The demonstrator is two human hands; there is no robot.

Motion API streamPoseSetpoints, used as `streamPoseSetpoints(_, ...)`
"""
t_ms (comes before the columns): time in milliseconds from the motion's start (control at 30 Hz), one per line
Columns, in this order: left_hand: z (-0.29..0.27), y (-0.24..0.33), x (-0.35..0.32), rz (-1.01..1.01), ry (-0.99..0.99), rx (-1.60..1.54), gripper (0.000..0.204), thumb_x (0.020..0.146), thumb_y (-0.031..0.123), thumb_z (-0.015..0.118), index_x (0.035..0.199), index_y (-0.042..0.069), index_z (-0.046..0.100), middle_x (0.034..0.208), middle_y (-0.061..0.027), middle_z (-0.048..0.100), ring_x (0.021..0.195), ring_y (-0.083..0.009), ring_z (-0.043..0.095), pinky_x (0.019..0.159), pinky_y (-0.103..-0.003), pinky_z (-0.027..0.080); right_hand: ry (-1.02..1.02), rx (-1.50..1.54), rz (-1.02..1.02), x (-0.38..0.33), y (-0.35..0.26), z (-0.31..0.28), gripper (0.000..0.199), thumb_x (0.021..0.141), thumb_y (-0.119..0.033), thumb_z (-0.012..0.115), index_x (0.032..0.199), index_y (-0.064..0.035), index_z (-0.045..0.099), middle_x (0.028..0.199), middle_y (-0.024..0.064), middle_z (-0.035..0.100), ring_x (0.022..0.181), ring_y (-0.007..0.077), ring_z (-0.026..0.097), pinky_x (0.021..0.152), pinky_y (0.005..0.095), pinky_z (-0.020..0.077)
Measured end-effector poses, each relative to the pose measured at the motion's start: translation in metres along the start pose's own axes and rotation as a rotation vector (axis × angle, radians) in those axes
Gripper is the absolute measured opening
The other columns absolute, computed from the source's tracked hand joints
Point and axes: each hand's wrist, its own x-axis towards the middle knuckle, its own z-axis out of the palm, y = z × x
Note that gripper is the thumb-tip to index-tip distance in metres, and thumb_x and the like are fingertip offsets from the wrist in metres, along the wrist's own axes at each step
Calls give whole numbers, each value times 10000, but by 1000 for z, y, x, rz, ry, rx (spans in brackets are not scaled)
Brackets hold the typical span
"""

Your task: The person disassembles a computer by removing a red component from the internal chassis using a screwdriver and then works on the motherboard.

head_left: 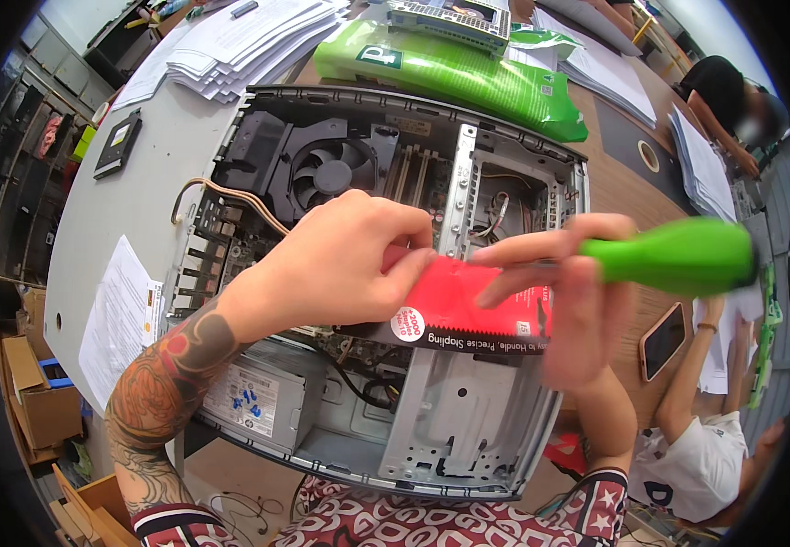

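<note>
My left hand (349, 260) is closed on a red and black cardboard package (468, 296), thumb and curled fingers pinching its upper left edge. My right hand (582, 314), partly blurred, grips a screwdriver (677, 257) with a fat green handle. Its shaft points left across the package's upper edge, between my fingers; I cannot make out the tip. Both hands are above an open desktop computer case (463, 401) lying flat. Inside it are a black fan (326, 171), a metal drive cage (509, 187) and a power supply (253, 401). The package hides part of the circuit board.
Beyond the case lie a green plastic bag (454, 77) and a metal computer part (449, 23). Paper stacks (249, 46), a black drive (118, 144) and a printed sheet (121, 328) are on the left. A phone (662, 342) lies right, near another person's arm (696, 365).
</note>
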Motion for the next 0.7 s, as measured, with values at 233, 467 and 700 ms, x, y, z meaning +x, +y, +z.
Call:
streamPoseSetpoints(233, 0, 0, 1, -1, 5, -39, 125, 862, 79, 646, 843, -44, 630, 649, -184, 606, 564, -297, 603, 577, -330, 470, -149, -213, 1, 5, 1, 4, 326, 1086, -360, 330, 1038, -38, 337, 953, 315, 677, 661, 248, 703, 598, 297, 561)
streamPoseSetpoints(467, 1, -1, 1, 20, 7, -23, 126, 863, 78, 645, 841, -45, 630, 661, -184, 621, 571, -290, 612, 588, -327, 479, -107, -160, 40, 2, 2, 5, 313, 1084, -354, 347, 1067, -42, 336, 985, 318, 678, 673, 258, 700, 647, 307, 550)
streamPoseSetpoints(700, 2, -1, -1, 2, 1, -12, 120, 867, 73, 642, 838, -43, 629, 660, -183, 622, 571, -287, 616, 590, -323, 480, 96, -19, -70, -1, 5, 4, 289, 1083, -328, 348, 1071, -40, 336, 1004, 319, 677, 682, 252, 697, 646, 292, 543)
